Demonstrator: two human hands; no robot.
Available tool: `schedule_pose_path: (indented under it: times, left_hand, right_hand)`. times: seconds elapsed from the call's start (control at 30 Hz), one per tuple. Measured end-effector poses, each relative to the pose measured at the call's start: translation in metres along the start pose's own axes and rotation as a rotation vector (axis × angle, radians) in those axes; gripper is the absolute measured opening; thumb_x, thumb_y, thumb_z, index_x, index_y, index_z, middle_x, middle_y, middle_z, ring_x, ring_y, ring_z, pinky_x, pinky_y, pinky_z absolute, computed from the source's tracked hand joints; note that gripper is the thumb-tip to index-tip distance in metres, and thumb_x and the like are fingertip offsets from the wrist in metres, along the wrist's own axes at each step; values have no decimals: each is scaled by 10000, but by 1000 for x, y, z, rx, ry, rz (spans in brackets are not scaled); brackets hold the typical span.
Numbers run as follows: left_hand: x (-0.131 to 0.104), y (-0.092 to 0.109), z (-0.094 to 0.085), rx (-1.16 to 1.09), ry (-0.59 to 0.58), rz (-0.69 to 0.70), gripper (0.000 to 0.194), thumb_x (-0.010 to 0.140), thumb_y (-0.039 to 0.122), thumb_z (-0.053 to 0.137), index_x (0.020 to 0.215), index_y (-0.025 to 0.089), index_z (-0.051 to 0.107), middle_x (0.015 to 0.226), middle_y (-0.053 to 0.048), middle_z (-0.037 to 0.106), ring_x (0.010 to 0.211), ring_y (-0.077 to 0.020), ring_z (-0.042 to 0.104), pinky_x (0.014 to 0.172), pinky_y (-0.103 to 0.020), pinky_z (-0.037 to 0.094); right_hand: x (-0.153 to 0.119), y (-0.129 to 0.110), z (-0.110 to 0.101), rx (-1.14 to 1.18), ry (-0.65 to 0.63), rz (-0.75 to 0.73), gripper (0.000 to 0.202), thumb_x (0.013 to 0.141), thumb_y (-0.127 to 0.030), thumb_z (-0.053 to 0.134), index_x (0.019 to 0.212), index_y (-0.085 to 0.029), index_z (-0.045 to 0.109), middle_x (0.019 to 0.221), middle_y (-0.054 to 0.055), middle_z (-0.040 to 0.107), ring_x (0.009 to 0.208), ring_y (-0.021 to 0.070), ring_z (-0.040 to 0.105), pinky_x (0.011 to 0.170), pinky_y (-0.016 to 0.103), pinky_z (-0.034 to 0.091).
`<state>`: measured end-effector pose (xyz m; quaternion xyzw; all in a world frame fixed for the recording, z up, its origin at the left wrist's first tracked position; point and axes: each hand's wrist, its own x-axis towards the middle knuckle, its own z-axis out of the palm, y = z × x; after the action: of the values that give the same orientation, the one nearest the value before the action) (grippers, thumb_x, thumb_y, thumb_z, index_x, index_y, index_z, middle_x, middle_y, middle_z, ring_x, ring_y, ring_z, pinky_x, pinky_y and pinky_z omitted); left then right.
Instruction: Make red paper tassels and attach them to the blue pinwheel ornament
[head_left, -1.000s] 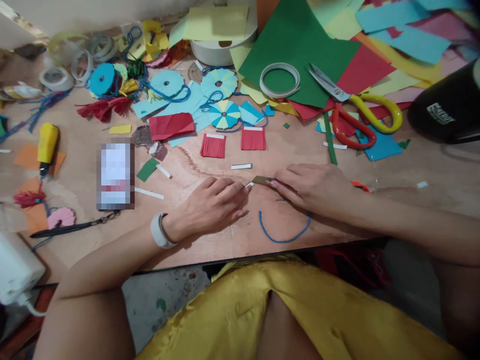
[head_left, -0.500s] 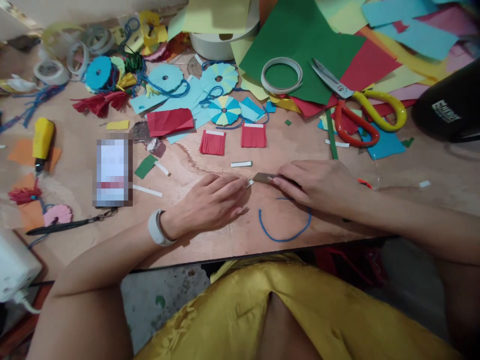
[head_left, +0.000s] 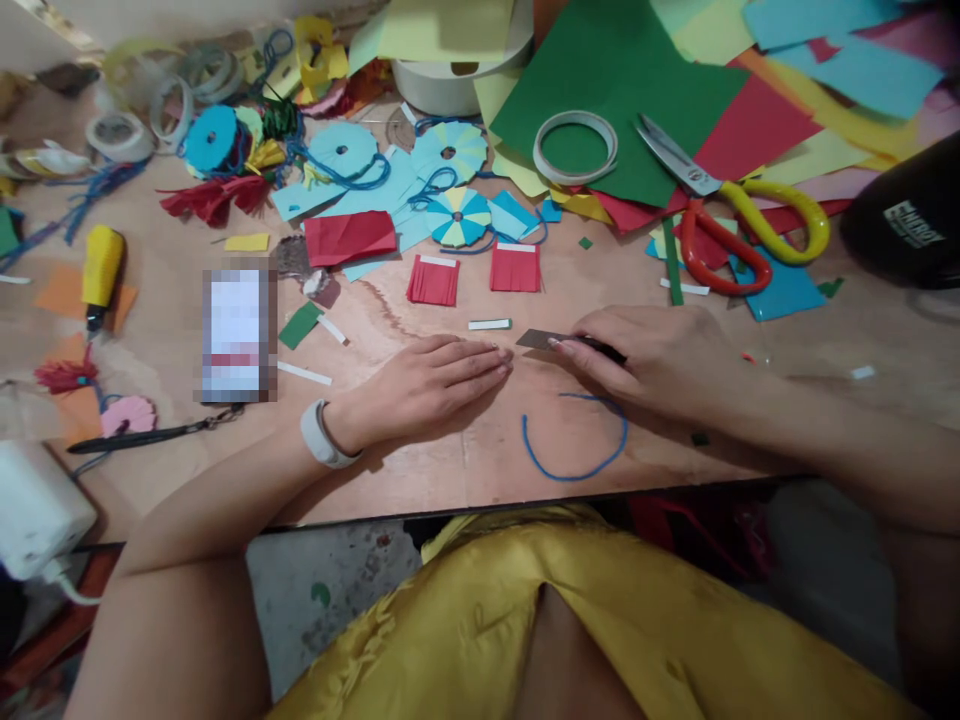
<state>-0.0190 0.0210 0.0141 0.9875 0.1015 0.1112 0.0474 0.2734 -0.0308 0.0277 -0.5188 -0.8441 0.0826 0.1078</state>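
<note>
My right hand (head_left: pixel 637 350) is closed around a craft knife blade (head_left: pixel 541 340), its flat grey tip pointing left. Across from it, my left hand (head_left: pixel 439 385) lies flat on the wooden table (head_left: pixel 420 480) with the fingers stretched out together. Whatever may be under those fingers is hidden. A short green strip with a white top (head_left: pixel 490 324) rests just beyond both hands. Past it are two red fringed paper pieces, the nearer-left one (head_left: pixel 433 282) and the right one (head_left: pixel 515 270), each with a white band. A curved blue cord (head_left: pixel 576 478) lies below my right hand.
Scissors (head_left: pixel 701 185) with red and yellow handles lie at the right, beside a black mug (head_left: pixel 904 205). A phone (head_left: pixel 238 335) and a yellow cutter (head_left: pixel 103 270) are at the left. Tape rolls, paper discs and coloured sheets (head_left: pixel 600 80) cover the back. A white power strip (head_left: pixel 45 495) stands front left.
The blade has lifted away from my left fingertips, a little up and right. My left fingers have straightened, and the small white piece at their tips no longer shows. The view has shifted slightly.
</note>
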Motion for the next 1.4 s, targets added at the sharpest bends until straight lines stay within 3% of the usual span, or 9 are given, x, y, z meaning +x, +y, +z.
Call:
schedule_pose_path:
  times: [0.07,0.17,0.27,0.43,0.6,0.77,0.93,1.1,1.4]
  left_hand:
    - [-1,2,-2,87,40,-6,325,1025,201,505,1342,189,576,1285,-75,718,1163,-187,673,949,-342,531]
    - [-2,4,-5,170,66,-23,180,1020,248,524,1138,203,652,1084,-42,759,952,-187,686,807,-344,512]
    - [-2,4,-6,151,86,-89,167,1026,279,515,1080,208,656,1078,-51,748,949,-197,657,824,-357,496]
    - [0,5,-4,4,40,-136,208,1033,272,503,1176,195,635,1171,-74,718,1030,-200,635,881,-350,490]
    - [4,7,1,90,56,-216,215,1046,259,468,989,170,655,927,-70,698,858,-193,610,776,-342,481]
    - [4,11,2,85,138,-244,222,1022,279,516,878,175,649,813,-54,674,765,-183,585,710,-327,487]
    - [-5,19,-3,-6,197,-231,117,985,247,584,1019,175,670,1004,-80,745,900,-190,673,805,-344,548]
    - [-13,25,-6,-13,146,-131,425,974,349,623,1361,184,567,1325,-117,694,1244,-250,648,1041,-407,531]
    - [-19,37,-6,113,172,-96,485,958,477,631,1258,96,618,1152,-113,754,1021,-252,717,941,-396,559]
  right_hand:
    - [0,0,0,-4,2,-3,380,1048,-430,439,997,-170,712,905,95,760,814,230,683,647,331,366]
    - [0,-1,0,-4,2,-13,388,1052,-435,429,992,-174,709,908,90,762,803,226,682,639,329,359]
    - [-1,-2,-1,0,5,-23,394,1053,-444,424,978,-180,707,903,91,762,797,228,676,636,329,355]
    - [-2,-4,-2,26,-40,-59,389,1050,-440,432,985,-175,709,881,92,756,778,222,678,627,325,356]
    - [-4,-9,0,15,-77,-147,390,1058,-417,417,937,-180,702,816,82,735,728,202,652,609,319,332]
    - [-9,-17,5,-44,8,-296,339,1061,-359,448,943,-159,694,786,66,705,692,181,616,606,325,305]
    - [-10,-23,10,-195,52,-310,326,1059,-344,454,924,-160,688,754,64,669,658,176,572,587,341,259]
    - [-5,-22,6,-246,14,-257,371,1063,-345,425,854,-168,676,730,72,657,647,179,552,583,343,255]
    - [-1,-14,9,-165,-11,-198,341,1068,-350,430,927,-157,673,799,69,700,715,186,618,601,326,300]
